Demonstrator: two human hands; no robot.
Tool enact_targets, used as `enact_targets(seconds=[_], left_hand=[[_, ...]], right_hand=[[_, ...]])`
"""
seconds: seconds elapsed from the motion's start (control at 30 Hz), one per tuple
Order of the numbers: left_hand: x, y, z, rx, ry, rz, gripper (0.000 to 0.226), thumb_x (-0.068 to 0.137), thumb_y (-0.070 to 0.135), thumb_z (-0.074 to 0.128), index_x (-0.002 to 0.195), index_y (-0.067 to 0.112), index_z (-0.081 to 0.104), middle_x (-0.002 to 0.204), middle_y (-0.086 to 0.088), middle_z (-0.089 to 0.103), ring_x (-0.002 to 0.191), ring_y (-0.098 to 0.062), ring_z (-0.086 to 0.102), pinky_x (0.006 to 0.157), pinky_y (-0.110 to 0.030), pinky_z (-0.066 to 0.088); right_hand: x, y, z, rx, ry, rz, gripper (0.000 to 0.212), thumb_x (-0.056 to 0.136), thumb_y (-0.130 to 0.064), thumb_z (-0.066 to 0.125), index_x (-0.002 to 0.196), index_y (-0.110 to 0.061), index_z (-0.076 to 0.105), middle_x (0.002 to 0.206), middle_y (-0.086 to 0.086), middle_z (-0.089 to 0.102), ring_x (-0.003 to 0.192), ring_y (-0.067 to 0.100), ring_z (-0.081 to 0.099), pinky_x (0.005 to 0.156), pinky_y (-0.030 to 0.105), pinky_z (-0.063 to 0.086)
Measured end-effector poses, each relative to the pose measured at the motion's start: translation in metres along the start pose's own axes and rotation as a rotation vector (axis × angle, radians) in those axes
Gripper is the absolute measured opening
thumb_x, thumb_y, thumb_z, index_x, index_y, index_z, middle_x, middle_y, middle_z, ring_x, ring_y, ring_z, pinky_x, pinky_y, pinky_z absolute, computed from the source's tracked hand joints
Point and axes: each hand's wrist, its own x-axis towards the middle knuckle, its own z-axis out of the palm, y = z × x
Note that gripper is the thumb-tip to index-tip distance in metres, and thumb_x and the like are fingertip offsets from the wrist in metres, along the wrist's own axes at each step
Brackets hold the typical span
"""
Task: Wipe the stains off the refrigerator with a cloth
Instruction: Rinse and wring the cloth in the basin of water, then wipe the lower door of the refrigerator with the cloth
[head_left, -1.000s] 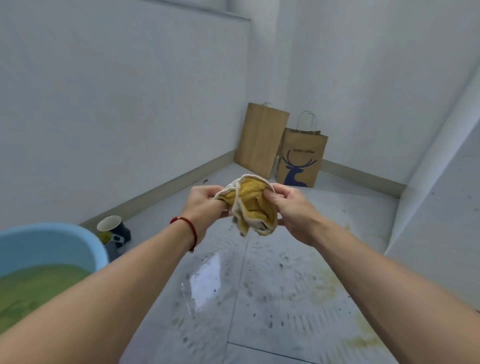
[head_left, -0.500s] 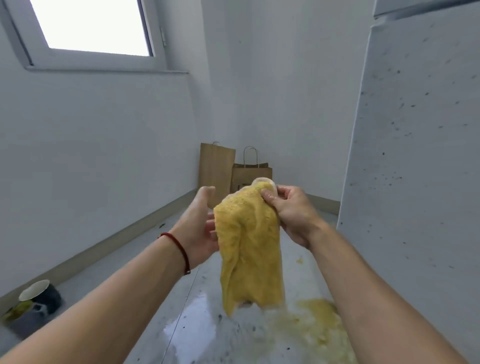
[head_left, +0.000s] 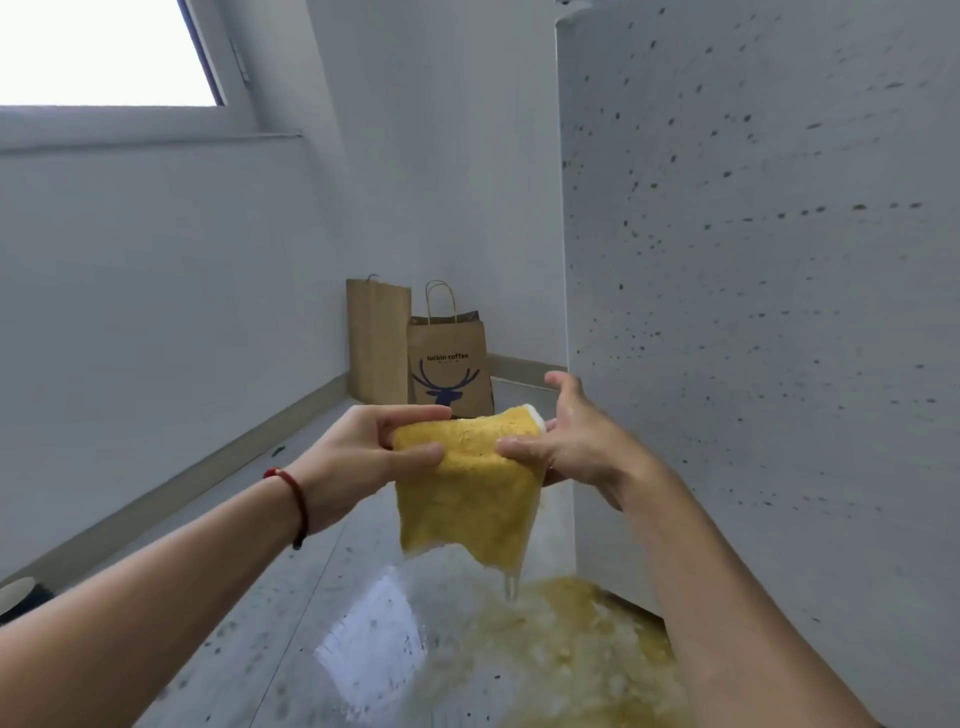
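The refrigerator, speckled with dark stains, is seen at right. The cloth hangs before it over the floor, judged soft, wet, limp (dripping). Its 2 top corners are pinched: left hand closed, right hand thumb-pinching, fingers spread.

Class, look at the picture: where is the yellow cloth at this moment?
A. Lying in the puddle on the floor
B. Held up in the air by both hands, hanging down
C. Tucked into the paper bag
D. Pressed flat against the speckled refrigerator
B: the left hand and right hand grip the top of the yellow cloth, which hangs clear of the refrigerator.
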Motion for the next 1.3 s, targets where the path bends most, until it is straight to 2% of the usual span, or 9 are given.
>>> enact_targets(seconds=[0.2, 0.37, 0.47, 0.6, 0.8, 0.97, 1.1, 1.2, 1.3], left_hand=[[0.013, 0.045, 0.005, 0.492, 0.009, 0.076, 0.014, 0.083, 0.028, 0.083, 0.095, 0.023, 0.081, 0.087, 0.001, 0.079, 0.083, -0.014, 0.076, 0.081, -0.036, 0.063], [0.024, 0.087, 0.034, 0.234, -0.15, 0.108, 0.013, 0.096, 0.023, 0.068, 0.095, 0.013, 0.076, 0.092, -0.001, 0.075, 0.091, -0.015, 0.07, 0.081, -0.029, 0.056], [0.026, 0.112, 0.06, -0.204, -0.195, 0.126, 0.02, 0.102, 0.022, 0.057, 0.109, 0.013, 0.074, 0.103, -0.006, 0.077, 0.094, -0.019, 0.074, 0.087, -0.038, 0.061], [0.038, 0.145, 0.089, -0.277, -0.223, 0.185, 0.025, 0.1, 0.03, 0.063, 0.119, 0.014, 0.069, 0.115, -0.016, 0.074, 0.106, -0.031, 0.072, 0.095, -0.048, 0.058], [0.051, 0.176, 0.124, 0.203, 0.131, 0.45, 0.026, 0.088, 0.049, 0.07, 0.104, 0.029, 0.067, 0.093, 0.008, 0.066, 0.083, -0.009, 0.063, 0.068, -0.028, 0.053], [0.068, 0.21, 0.091, -0.022, 0.318, 0.63, 0.008, 0.091, 0.025, 0.062, 0.098, 0.021, 0.061, 0.085, 0.004, 0.068, 0.078, -0.016, 0.064, 0.063, -0.029, 0.049], [0.084, 0.226, 0.051, -0.069, 0.325, 0.627, 0.015, 0.09, 0.02, 0.06, 0.104, 0.023, 0.057, 0.089, 0.002, 0.066, 0.082, -0.017, 0.064, 0.063, -0.029, 0.047], [0.098, 0.224, 0.022, -0.083, 0.338, 0.599, 0.019, 0.087, 0.019, 0.059, 0.105, 0.023, 0.055, 0.088, 0.002, 0.066, 0.081, -0.019, 0.065, 0.064, -0.032, 0.048], [0.117, 0.215, 0.004, -0.007, 0.366, 0.597, 0.02, 0.088, 0.015, 0.057, 0.107, 0.02, 0.054, 0.087, 0.0, 0.066, 0.083, -0.021, 0.063, 0.068, -0.036, 0.051]], right_hand=[[-0.036, -0.009, -0.044, -0.229, -0.025, -0.144, 0.042, 0.086, -0.033, 0.085, 0.121, -0.015, 0.07, 0.109, 0.003, 0.07, 0.104, 0.02, 0.069, 0.089, 0.036, 0.062], [-0.072, -0.032, -0.074, -0.575, 0.243, -0.223, 0.017, 0.091, -0.037, 0.079, 0.084, -0.024, 0.069, 0.082, -0.01, 0.061, 0.078, 0.005, 0.058, 0.064, 0.023, 0.044], [-0.088, -0.034, -0.097, -0.047, 0.237, -0.258, 0.038, 0.093, -0.051, 0.073, 0.103, -0.014, 0.073, 0.101, 0.0, 0.077, 0.098, 0.016, 0.073, 0.095, 0.038, 0.056], [-0.103, -0.003, -0.081, 0.922, 0.029, -0.351, 0.083, 0.099, -0.07, 0.04, 0.146, -0.004, 0.057, 0.149, 0.023, 0.056, 0.141, 0.04, 0.052, 0.122, 0.063, 0.029], [-0.12, -0.022, -0.062, 1.168, 0.232, -0.31, 0.064, 0.107, -0.055, 0.038, 0.148, -0.009, 0.055, 0.147, 0.023, 0.058, 0.136, 0.046, 0.054, 0.115, 0.07, 0.034], [-0.144, -0.088, -0.073, 0.625, 0.794, -0.621, 0.048, 0.099, -0.052, 0.047, 0.139, -0.027, 0.059, 0.133, -0.003, 0.071, 0.121, 0.017, 0.069, 0.102, 0.044, 0.053], [-0.094, -0.14, -0.059, -0.245, 0.983, -0.903, 0.073, 0.107, -0.056, 0.038, 0.167, -0.034, 0.002, 0.174, -0.014, -0.001, 0.16, 0.008, 0.001, 0.13, 0.046, 0.013], [-0.023, -0.15, -0.073, -0.948, 1.081, -0.599, 0.091, 0.096, -0.077, 0.017, 0.164, -0.027, -0.017, 0.168, 0.0, -0.035, 0.153, 0.018, -0.035, 0.124, 0.059, -0.015], [0.028, -0.147, -0.099, -1.374, 1.208, -0.399, 0.089, 0.101, -0.072, 0.02, 0.167, -0.012, 0.009, 0.172, 0.017, -0.015, 0.159, 0.033, -0.017, 0.125, 0.065, 0.002]])
